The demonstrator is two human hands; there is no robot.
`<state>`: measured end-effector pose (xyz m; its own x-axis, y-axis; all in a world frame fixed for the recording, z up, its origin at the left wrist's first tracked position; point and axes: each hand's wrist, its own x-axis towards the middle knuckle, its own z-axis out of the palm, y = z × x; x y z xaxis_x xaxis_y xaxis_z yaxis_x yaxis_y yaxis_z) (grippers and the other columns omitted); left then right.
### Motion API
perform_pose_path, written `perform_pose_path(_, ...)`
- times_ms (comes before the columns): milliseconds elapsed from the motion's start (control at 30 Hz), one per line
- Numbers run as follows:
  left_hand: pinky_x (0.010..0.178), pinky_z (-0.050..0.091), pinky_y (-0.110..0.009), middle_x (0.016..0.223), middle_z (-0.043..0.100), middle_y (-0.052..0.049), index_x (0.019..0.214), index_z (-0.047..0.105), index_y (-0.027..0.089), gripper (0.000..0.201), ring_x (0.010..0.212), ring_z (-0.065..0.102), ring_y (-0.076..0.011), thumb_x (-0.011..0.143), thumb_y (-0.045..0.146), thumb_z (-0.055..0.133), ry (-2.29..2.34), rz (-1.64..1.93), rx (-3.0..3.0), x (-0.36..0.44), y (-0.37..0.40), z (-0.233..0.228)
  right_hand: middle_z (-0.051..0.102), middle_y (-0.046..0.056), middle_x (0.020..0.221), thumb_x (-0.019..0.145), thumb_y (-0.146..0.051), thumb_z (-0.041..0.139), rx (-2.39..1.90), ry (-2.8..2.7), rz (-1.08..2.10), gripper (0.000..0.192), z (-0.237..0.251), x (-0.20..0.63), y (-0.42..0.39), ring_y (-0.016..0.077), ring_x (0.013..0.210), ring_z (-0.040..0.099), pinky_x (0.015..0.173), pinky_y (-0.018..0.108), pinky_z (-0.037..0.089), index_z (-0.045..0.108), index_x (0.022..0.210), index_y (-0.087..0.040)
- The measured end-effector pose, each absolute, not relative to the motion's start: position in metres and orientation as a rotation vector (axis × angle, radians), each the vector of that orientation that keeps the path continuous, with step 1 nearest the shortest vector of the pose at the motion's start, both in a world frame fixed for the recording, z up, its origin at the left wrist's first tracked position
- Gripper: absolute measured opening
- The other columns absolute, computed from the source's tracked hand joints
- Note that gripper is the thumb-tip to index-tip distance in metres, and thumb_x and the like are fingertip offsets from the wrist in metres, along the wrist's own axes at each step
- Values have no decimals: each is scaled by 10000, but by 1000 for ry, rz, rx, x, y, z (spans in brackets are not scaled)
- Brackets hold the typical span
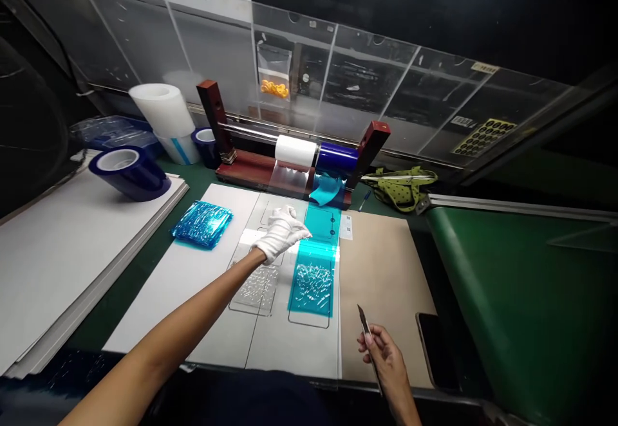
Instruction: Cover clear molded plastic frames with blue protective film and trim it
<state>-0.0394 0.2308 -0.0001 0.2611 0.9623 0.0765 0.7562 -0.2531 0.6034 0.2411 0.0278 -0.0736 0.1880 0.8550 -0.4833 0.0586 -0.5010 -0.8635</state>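
My left hand [280, 235], in a white glove, reaches over the marked white sheet [212, 323]. Its fingers are pinched together at the left edge of a strip of blue film [313, 287]; whether they hold anything is hidden. The film lies over drawn outlines and wrinkles at its near end. Left of it, a clear film piece [255, 286] lies crinkled on the same sheet. My bare right hand [386, 363] grips a craft knife [365, 327], blade pointing away from me, above the brown board [381, 271].
A wooden stand [241, 165] behind the sheet carries a white roll [295, 150] and a blue film roll [338, 157]. Stacked blue film pieces [203, 223] lie left, near a large blue roll [130, 172]. A phone [437, 349] and a green spotted pouch [403, 189] are right.
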Motion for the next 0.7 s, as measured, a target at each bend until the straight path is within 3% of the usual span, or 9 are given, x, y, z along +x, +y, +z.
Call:
perform_pose_path(100, 828, 420, -364, 924, 642, -48, 783, 697, 169, 310, 960, 547, -202, 854, 427, 541, 1590, 558, 2055, -17, 256, -13, 549, -4, 637, 671, -662, 633, -1743, -866, 1352, 607, -76, 249, 51, 131, 546, 485, 500, 255, 403, 553, 1027, -177)
perform_pose_path(200, 840, 445, -396, 962, 632, -50, 822, 650, 147, 293, 941, 563, -195, 830, 435, 590, 1634, 476, 2042, -6, 271, -28, 509, -11, 638, 743, -629, 587, -1730, -936, 1340, 564, -77, 254, 75, 129, 564, 464, 525, 261, 407, 564, 1067, -169)
perform_pose_path(500, 775, 501, -364, 971, 621, -47, 869, 612, 145, 290, 881, 585, -170, 842, 433, 586, 1732, 282, 2060, 4, 290, -65, 547, 26, 728, 806, -596, 527, -1671, -1055, 1488, 458, -80, 255, 117, 160, 684, 530, 627, 269, 450, 588, 978, -176)
perform_pose_path(700, 770, 495, -376, 1006, 606, -53, 974, 602, 147, 364, 891, 579, -185, 827, 480, 584, 1813, 393, 2124, 1, 298, -77, 614, 79, 857, 828, -601, 474, -1782, -1272, 1388, 459, -83, 260, 128, 206, 775, 584, 625, 272, 455, 618, 949, -183)
